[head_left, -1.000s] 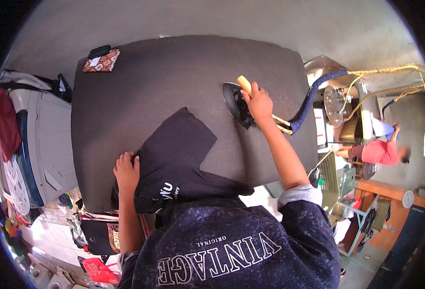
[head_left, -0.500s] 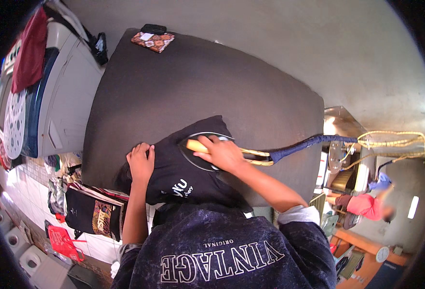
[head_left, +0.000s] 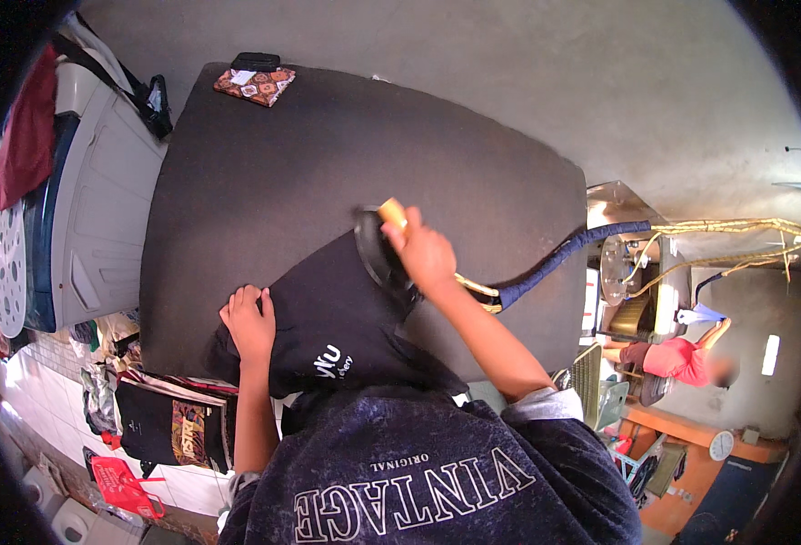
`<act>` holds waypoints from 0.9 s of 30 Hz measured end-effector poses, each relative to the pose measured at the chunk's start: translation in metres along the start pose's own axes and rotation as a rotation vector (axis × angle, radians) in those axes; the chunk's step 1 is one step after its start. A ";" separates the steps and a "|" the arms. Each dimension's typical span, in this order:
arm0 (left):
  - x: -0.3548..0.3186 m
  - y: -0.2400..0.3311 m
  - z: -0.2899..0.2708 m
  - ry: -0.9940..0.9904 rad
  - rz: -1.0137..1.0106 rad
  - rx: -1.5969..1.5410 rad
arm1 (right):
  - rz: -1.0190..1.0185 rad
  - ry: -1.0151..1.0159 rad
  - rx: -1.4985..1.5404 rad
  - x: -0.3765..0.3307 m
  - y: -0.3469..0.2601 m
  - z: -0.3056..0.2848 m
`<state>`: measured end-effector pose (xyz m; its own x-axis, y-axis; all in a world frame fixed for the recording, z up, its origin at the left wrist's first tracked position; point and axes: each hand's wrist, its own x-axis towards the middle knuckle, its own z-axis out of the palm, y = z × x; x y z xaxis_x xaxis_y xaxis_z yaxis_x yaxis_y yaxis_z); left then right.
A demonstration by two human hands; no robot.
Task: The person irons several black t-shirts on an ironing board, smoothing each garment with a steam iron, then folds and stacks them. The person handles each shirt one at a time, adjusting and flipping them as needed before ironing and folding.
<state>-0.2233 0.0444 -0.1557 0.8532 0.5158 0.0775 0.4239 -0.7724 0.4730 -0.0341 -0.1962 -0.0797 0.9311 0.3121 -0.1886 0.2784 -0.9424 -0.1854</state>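
Right hand (head_left: pixel 427 254) gripping iron (head_left: pixel 380 254), slid from garment's middle to its upper edge, left hand (head_left: pixel 250 320) flat on black garment (head_left: pixel 328 327)

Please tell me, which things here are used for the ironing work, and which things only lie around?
In use: iron, black garment, padded board, right hand, left hand.

Lying about: patterned cloth, red cloth, stacked shirts.

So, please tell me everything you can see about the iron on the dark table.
The iron looks dark, with a yellowish handle tip showing above the fist. It sits flat at the upper right edge of the black garment on the padded table. The right hand grips its handle. A blue-wrapped cord runs off to the right. Its soleplate is hidden.
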 end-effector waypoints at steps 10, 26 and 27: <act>-0.001 -0.004 0.004 0.038 0.036 -0.013 | -0.393 -0.269 0.096 -0.012 -0.019 -0.011; 0.042 0.022 -0.009 -0.375 0.054 -0.180 | -0.174 -0.175 0.005 -0.118 0.089 -0.009; 0.048 0.027 -0.011 -0.443 0.039 -0.153 | -0.077 -0.083 -0.014 -0.125 0.108 -0.010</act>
<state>-0.1745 0.0520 -0.1292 0.9293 0.2539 -0.2682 0.3675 -0.7073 0.6038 -0.1178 -0.3380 -0.0669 0.8844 0.3918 -0.2536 0.3518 -0.9167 -0.1893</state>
